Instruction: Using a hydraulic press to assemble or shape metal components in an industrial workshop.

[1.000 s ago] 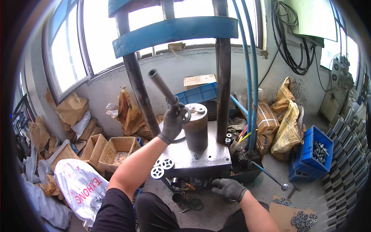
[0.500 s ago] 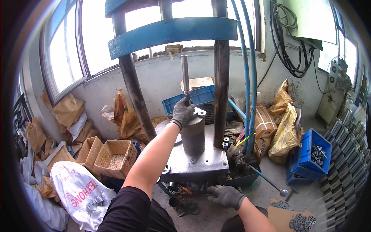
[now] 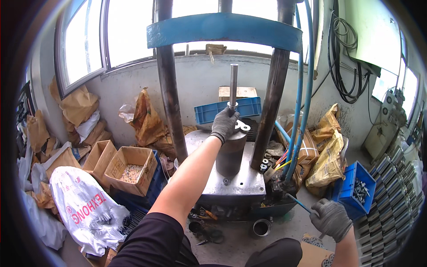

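My left hand (image 3: 224, 123), in a dark grey glove, grips the base of a grey metal rod (image 3: 233, 84) that stands upright on top of a dark steel cylinder (image 3: 231, 153). The cylinder rests on the grey bed plate (image 3: 238, 182) of a press with two dark columns and a blue crossbeam (image 3: 224, 27). A flat metal ring part (image 3: 242, 126) lies on the cylinder top beside the hand. My right hand (image 3: 330, 219), also gloved, is low at the right, closed around the end of a thin lever with a blue shaft (image 3: 297, 202) coming out of the press base.
Blue hoses (image 3: 304, 89) run down the right column. A blue crate of metal parts (image 3: 356, 191) stands at the right, stacked metal pieces (image 3: 391, 196) beyond it. Cardboard boxes (image 3: 129, 167), a white sack (image 3: 84, 204) and brown paper bags (image 3: 147, 115) crowd the left floor. A small can (image 3: 261, 227) sits below.
The rod has swung from leaning left to standing vertical on the cylinder, with my left hand sliding down to its base. My right hand moved right and took hold of the lever.
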A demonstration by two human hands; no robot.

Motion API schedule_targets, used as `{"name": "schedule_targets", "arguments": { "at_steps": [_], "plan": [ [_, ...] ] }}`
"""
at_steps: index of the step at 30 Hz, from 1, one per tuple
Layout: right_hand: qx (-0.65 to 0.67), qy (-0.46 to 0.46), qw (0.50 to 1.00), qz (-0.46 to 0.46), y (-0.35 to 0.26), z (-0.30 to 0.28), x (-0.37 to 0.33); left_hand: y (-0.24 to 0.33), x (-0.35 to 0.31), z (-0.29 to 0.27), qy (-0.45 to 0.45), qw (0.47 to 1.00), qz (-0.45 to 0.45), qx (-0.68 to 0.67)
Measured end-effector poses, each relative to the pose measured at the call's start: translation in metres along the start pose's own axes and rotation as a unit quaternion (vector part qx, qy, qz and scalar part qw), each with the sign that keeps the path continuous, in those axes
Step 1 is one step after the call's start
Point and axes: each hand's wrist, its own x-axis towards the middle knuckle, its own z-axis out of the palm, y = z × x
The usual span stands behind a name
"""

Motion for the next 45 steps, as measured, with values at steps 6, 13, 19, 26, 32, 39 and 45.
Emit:
{"name": "schedule_targets", "arguments": {
  "at_steps": [6,13,19,26,32,39,45],
  "plan": [
    [0.052,-0.187,0.981,0.024,0.000,0.038,-0.031,-0.002,-0.003,0.001,0.006,1.000,-0.017,0.007],
    [0.106,-0.138,0.984,0.045,-0.010,0.086,-0.078,0.010,-0.015,0.000,0.092,0.989,0.085,-0.080],
    [0.142,-0.081,0.982,0.091,-0.022,0.085,-0.078,0.013,-0.022,0.002,0.147,0.967,0.206,-0.004],
    [0.153,-0.069,0.981,0.093,-0.023,0.085,-0.077,0.019,-0.024,0.000,0.108,0.975,0.192,-0.003],
    [0.150,-0.043,0.984,0.085,-0.020,0.091,-0.081,0.010,-0.017,0.003,0.090,0.981,0.165,0.055],
    [0.144,-0.028,0.987,0.062,-0.018,0.092,-0.083,0.002,-0.013,0.011,0.118,0.975,0.169,0.082],
    [0.139,-0.023,0.988,0.062,-0.020,0.089,-0.082,-0.003,-0.009,0.011,0.102,0.978,0.159,0.091]
  ]
}}
